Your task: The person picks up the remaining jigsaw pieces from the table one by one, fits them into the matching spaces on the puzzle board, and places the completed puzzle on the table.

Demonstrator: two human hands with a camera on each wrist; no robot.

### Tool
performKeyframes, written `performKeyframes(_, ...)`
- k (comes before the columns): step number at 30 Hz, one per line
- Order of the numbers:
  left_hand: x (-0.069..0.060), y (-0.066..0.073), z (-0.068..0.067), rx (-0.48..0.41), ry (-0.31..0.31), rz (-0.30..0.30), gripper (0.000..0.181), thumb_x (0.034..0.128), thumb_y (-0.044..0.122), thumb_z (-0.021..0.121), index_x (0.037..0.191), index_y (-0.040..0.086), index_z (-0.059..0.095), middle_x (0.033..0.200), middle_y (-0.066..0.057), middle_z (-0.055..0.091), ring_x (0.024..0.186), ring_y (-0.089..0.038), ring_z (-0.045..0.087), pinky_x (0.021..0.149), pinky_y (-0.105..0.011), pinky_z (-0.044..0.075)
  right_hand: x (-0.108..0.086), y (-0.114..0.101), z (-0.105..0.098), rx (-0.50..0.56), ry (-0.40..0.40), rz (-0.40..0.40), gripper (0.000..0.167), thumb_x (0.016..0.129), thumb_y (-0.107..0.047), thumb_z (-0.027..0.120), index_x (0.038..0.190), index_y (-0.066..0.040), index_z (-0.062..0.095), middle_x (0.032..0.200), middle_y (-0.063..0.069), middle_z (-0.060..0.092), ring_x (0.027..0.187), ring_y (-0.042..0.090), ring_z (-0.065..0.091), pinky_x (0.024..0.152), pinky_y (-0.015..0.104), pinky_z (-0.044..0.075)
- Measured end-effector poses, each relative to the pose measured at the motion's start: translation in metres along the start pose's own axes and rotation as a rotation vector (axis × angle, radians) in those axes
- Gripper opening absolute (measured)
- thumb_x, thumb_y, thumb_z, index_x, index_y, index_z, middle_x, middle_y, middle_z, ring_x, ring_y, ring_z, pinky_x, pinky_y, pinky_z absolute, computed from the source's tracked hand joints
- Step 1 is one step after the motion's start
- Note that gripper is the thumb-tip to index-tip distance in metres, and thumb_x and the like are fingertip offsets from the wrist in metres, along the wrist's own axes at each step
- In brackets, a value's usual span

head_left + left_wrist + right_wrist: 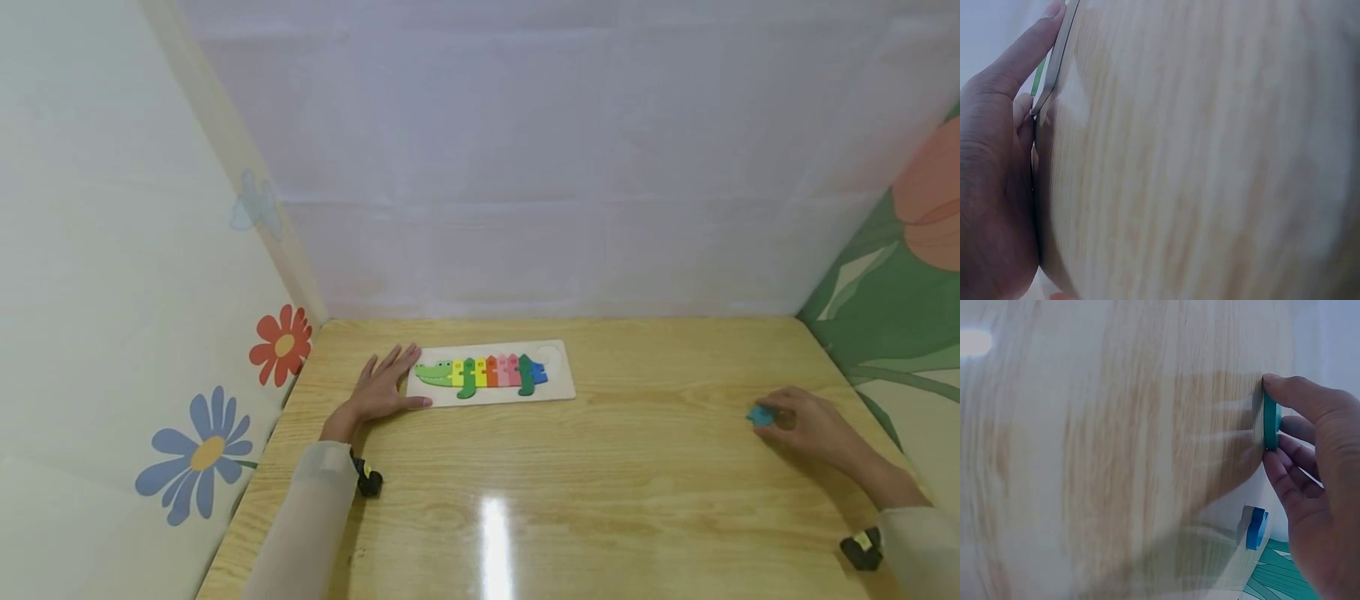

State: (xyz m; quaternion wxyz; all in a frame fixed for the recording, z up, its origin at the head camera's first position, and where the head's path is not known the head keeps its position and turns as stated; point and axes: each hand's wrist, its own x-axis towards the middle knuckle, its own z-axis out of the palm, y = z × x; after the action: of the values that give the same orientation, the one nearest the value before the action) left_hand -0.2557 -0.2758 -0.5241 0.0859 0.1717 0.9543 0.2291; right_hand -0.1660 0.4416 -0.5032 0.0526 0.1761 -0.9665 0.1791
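A crocodile puzzle board (566, 387) lies on the table at centre left, with a green head, yellow, red and pink body pieces, dark green legs and a blue piece. A curved outline shows at its right end. My left hand (382, 392) rests at the board's left end, fingers spread, thumb on the near edge (1054, 69). Far to the right, my right hand (810, 425) pinches a teal puzzle piece (1270, 422) between thumb and fingertips, close to the tabletop. A second, blue puzzle piece (1257, 529) lies near that hand in the right wrist view.
The wooden table (637, 483) runs to a pale cloth wall (525, 167) at the back. Flower-printed panels stand along the left (206, 454) and right (900, 325) sides. A bright light reflection lies on the table's near part.
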Motion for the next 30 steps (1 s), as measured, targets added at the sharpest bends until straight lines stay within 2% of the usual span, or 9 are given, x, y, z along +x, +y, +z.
performKeyframes(5,0.0011,-0.0006,0.0008,-0.004,0.005,0.005,0.115,0.0858,0.067,0.076,0.170,0.010,0.022,0.177,-0.012,0.017,0.164,-0.040,0.008,0.127,-0.066,-0.004,0.0014,0.0011,0.0017,0.007,0.010,0.001,0.044,0.077,-0.013,0.095,0.111,0.007,0.076,0.107,0.026,0.069,0.093,0.047,0.069,0.076,0.061,0.058)
performKeyframes(13,0.0005,-0.0012,0.0001,0.005,-0.004,-0.005,0.112,0.0883,0.062,0.077,0.170,0.011,0.021,0.178,-0.011,0.016,0.164,-0.038,0.007,0.127,-0.065,-0.004,0.0043,0.0004,0.0045,-0.025,0.036,-0.026,0.041,0.073,-0.010,0.095,0.107,0.003,0.078,0.102,0.020,0.072,0.090,0.042,0.070,0.072,0.043,0.057)
performKeyframes(17,-0.0004,-0.0004,0.0000,0.005,-0.002,-0.005,0.111,0.0886,0.061,0.078,0.170,0.011,0.022,0.177,-0.011,0.017,0.164,-0.039,0.007,0.127,-0.066,-0.004,0.0047,-0.0006,0.0043,-0.009,0.027,-0.012,0.040,0.074,-0.010,0.095,0.107,0.003,0.078,0.102,0.020,0.071,0.091,0.043,0.070,0.073,0.044,0.058)
performKeyframes(22,-0.0012,0.0018,-0.0012,-0.002,-0.005,-0.007,0.110,0.0889,0.060,0.079,0.170,0.012,0.021,0.178,-0.011,0.016,0.164,-0.038,0.006,0.127,-0.064,-0.005,0.0052,-0.0015,0.0036,0.020,0.022,0.007,0.040,0.074,-0.009,0.094,0.107,0.005,0.077,0.103,0.021,0.070,0.091,0.045,0.069,0.074,0.052,0.058)
performKeyframes(30,-0.0009,0.0019,-0.0017,0.000,-0.005,-0.004,0.109,0.0895,0.058,0.079,0.170,0.012,0.021,0.178,-0.010,0.016,0.164,-0.038,0.007,0.127,-0.065,-0.004,0.0066,-0.0039,0.0036,0.012,0.037,-0.005,0.039,0.072,-0.008,0.095,0.105,0.003,0.077,0.102,0.019,0.070,0.087,0.039,0.070,0.070,0.037,0.057)
